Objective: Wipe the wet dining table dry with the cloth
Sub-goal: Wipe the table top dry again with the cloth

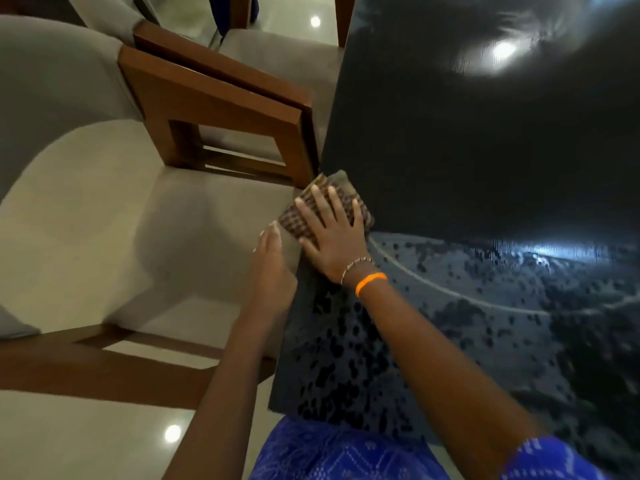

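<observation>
A: Item one, right hand (330, 233): fingers straight and spread, palm pressing flat on the cloth (322, 209). It grips nothing; it presses.

B: Item two, left hand (272, 268): at the desk's left edge, just beside the cloth, fingers straight and together. It looks to be cupped at the rim; whether it touches the cloth I cannot tell.

A: Item three, cloth: checked, folded small, lying at the left rim of the desk (485, 161), one corner hanging over the edge.

B: Item four, desk surface: dark and glossy. The far part beyond the cloth looks dry; the near part toward the person carries droplets (346, 344) and a smeared arc (467, 296).

A: Handling note, as judgement: keep the palm flat with even weight, and draw the cloth in overlapping passes toward the beaded zone.

B: Agreed. The left hand could catch run-off at the rim, so that water spares the chair (156, 220) close below. Refold the cloth once it is soaked, or it will only smear.
</observation>
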Available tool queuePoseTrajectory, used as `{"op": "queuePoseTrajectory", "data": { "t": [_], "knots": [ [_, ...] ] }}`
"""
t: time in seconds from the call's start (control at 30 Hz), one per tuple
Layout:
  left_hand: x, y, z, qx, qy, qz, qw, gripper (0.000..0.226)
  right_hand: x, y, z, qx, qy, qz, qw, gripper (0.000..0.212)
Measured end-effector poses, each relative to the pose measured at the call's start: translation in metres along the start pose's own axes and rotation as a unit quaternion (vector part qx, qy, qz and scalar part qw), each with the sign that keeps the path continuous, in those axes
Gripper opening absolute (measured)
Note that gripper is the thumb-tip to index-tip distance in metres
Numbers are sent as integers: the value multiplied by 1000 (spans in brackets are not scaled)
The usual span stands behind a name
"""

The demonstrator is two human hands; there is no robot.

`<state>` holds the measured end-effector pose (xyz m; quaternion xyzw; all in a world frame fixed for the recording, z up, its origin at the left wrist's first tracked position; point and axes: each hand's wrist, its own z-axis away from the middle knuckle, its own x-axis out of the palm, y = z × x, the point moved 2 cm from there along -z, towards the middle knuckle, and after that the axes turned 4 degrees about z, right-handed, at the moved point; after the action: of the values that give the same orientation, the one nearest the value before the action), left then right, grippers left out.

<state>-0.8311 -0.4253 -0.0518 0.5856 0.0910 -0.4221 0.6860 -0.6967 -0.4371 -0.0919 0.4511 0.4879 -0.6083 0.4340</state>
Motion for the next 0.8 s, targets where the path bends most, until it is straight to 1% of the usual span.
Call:
{"op": "queuePoseTrajectory", "data": {
  "t": [0.07,0.13,0.23,0.33,0.37,0.5,0.53,0.6,0.67,0.73,0.8],
  "knots": [
    [8,3,4,-3,-5,-6,1000,65,9,-10,27,-24,7,12,1000,63],
    [18,7,9,-2,-16,-23,1000,67,8,-2,36,-33,5,28,999,64],
    [31,14,19,-19,-55,-20,998,69,1,29,50,-7,-5,32,999,66],
    [42,17,27,-67,-133,3,989,80,-10,81,77,70,8,29,997,67],
    [46,19,29,-77,-146,-1,986,83,-14,104,89,105,16,33,994,68],
    [54,23,28,-92,-136,-44,985,89,-28,188,142,259,36,39,964,74],
    [55,23,28,-89,-135,-50,986,90,-31,204,153,289,38,33,956,75],
    [55,21,28,-81,-131,-52,987,91,-32,223,166,340,37,11,940,71],
    [55,18,29,-72,-129,-39,988,90,-30,221,164,382,43,-2,923,65],
    [51,18,28,-67,-126,-4,990,87,-26,201,154,409,53,-7,911,66],
    [42,19,26,-78,-117,72,987,83,-19,167,138,376,50,-1,925,68]
  ]
}}
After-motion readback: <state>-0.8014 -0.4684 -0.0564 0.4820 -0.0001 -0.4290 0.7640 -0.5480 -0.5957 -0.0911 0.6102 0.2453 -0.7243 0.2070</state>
